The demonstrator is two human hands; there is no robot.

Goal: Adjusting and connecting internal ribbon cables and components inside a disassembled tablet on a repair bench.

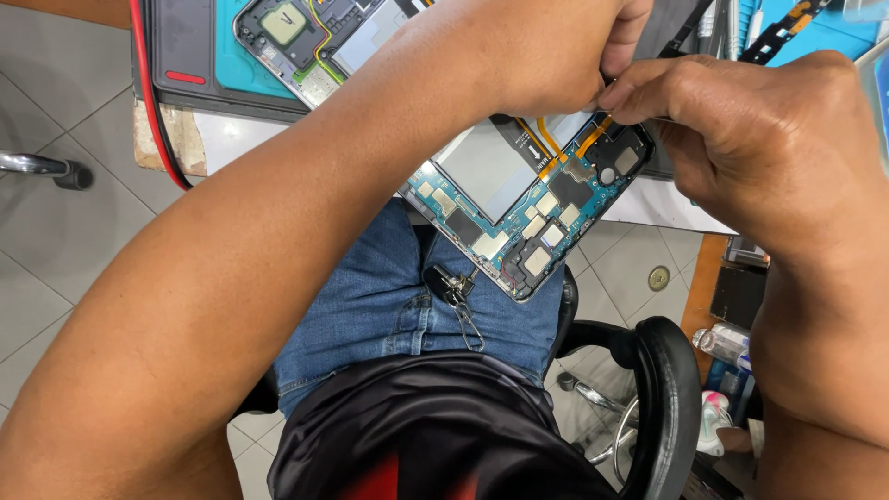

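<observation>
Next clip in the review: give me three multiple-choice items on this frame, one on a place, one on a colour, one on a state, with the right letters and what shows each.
1. Where does the opened device that both hands work on lie?
A. Flat in the middle of the mat
B. Sticking out over the bench edge above the person's lap
C. On the floor tiles

2. What colour are the flex cables that cross that device?
A. Orange
B. Purple
C. White

3. What state is the second device on the teal mat in?
A. Closed, screen lit
C. Wrapped in foil
B. Back cover off, inner parts bare

Answers: 1 B, its lower corner hangs over the jeans. 2 A, orange strips run toward the left hand and right hand. 3 B, its boards and shields show.
</observation>
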